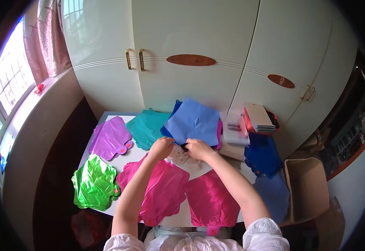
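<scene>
A light-blue sheet (195,123) with a rounded, cut outline lies on top of a stack at the back middle of the table. Darker blue and magenta edges stick out from under it. At its near left corner my left hand (161,148) is closed, the fingertips pinching the near edge. My right hand (198,149) is closed a little to the right, its curled fingers at the same edge; its fingertips are partly hidden. Between and just below my hands sits a small heap of white bits (177,155), too small to name.
Around lie shiny flat foil pieces: purple (110,138), teal (148,125), green (94,183), pink (161,192), magenta (214,198) and dark blue (262,154). A clear plastic box (236,133) and a red container (274,121) stand back right. An open cardboard box (310,190) is beside the table.
</scene>
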`<move>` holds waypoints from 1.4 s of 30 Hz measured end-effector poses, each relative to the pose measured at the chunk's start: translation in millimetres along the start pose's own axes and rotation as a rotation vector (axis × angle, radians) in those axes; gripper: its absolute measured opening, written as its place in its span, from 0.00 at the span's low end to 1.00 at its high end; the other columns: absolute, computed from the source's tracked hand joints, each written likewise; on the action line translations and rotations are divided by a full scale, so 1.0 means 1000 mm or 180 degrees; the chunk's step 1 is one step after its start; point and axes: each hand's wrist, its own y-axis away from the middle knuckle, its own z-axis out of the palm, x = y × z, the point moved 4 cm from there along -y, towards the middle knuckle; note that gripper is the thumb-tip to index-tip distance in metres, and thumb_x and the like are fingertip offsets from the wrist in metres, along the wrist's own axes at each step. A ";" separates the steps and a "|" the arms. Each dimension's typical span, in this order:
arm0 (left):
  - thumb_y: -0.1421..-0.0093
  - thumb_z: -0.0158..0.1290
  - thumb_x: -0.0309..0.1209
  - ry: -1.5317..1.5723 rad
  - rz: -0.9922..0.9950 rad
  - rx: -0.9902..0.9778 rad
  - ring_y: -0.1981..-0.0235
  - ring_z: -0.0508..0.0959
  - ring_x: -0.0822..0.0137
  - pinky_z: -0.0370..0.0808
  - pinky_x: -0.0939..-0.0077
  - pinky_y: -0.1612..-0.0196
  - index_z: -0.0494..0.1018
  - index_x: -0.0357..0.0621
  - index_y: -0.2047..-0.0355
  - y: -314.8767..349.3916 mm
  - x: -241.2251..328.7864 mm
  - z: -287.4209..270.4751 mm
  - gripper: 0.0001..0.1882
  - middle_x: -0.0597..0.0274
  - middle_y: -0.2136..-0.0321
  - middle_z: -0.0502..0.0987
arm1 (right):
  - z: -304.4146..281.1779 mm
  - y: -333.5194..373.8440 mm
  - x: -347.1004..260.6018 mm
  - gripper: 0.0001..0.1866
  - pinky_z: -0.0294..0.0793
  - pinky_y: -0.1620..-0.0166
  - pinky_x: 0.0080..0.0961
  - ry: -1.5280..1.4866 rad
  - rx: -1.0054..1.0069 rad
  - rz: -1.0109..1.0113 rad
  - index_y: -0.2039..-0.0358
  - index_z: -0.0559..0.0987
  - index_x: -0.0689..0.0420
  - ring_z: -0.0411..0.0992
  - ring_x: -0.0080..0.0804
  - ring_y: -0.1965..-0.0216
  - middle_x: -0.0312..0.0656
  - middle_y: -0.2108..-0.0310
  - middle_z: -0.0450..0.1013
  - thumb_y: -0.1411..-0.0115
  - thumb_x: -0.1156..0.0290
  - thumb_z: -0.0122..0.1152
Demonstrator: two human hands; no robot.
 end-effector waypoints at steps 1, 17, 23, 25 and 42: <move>0.44 0.48 0.32 0.0026 -0.0027 -0.0024 0.59 0.76 0.49 0.72 0.59 0.54 0.77 0.42 0.62 0.003 -0.004 -0.001 0.13 0.51 0.62 0.77 | 0.001 -0.002 -0.004 0.08 0.73 0.55 0.39 -0.0071 0.0020 0.0003 0.73 0.80 0.60 0.73 0.45 0.59 0.46 0.64 0.73 0.48 0.71 0.54; 0.47 0.50 0.32 -0.0228 0.0171 -0.0120 0.59 0.76 0.52 0.73 0.60 0.55 0.78 0.47 0.62 -0.006 0.007 0.010 0.13 0.54 0.62 0.78 | 0.004 -0.003 0.029 0.07 0.74 0.60 0.34 -0.1249 0.0287 0.1056 0.72 0.82 0.59 0.75 0.45 0.66 0.47 0.70 0.77 0.51 0.71 0.61; 0.47 0.49 0.29 -0.0421 0.0373 -0.0297 0.57 0.75 0.56 0.71 0.62 0.53 0.78 0.49 0.61 -0.015 0.020 0.019 0.14 0.60 0.61 0.79 | 0.010 0.009 0.046 0.11 0.74 0.65 0.30 -0.1829 0.0645 0.1840 0.74 0.82 0.58 0.77 0.37 0.71 0.45 0.74 0.78 0.56 0.65 0.71; 0.47 0.49 0.30 -0.0577 0.0324 -0.0339 0.57 0.75 0.57 0.71 0.62 0.53 0.78 0.51 0.61 -0.018 0.024 0.022 0.14 0.63 0.62 0.79 | 0.013 0.009 0.048 0.12 0.73 0.66 0.28 -0.1951 0.0678 0.1914 0.75 0.82 0.58 0.77 0.34 0.73 0.45 0.75 0.78 0.58 0.65 0.72; 0.38 0.43 0.41 -0.1348 0.0323 -0.1420 0.57 0.77 0.59 0.65 0.46 0.47 0.70 0.53 0.59 -0.039 0.022 0.059 0.12 0.63 0.61 0.76 | -0.005 0.015 0.117 0.08 0.67 0.68 0.21 -0.3799 0.2051 0.2680 0.72 0.79 0.60 0.68 0.20 0.74 0.34 0.76 0.75 0.46 0.68 0.66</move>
